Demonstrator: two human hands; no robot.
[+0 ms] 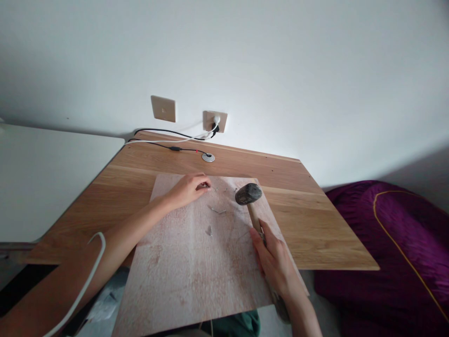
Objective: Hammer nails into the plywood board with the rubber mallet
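Observation:
My right hand [277, 262] is wrapped round the wooden handle of a black-headed mallet [249, 194], whose head is raised over the right part of a pale, reddish-mottled board [182, 262]. Near the board's far edge, my left hand [192, 189] has its fingers curled together in a pinch; what they hold, if anything, is too small to name. Several thin nails [218, 210] lie or stick up on the board to the right of and below the left fingers. Another small metal piece [209, 231] lies nearer to me.
Under the board is a wooden table [322, 229] against a white wall. A black and white cable pair runs along the back to a wall socket [215, 121], beside a cable grommet [208, 157]. A white surface [52, 178] stands left, a purple covered item [396, 243] right.

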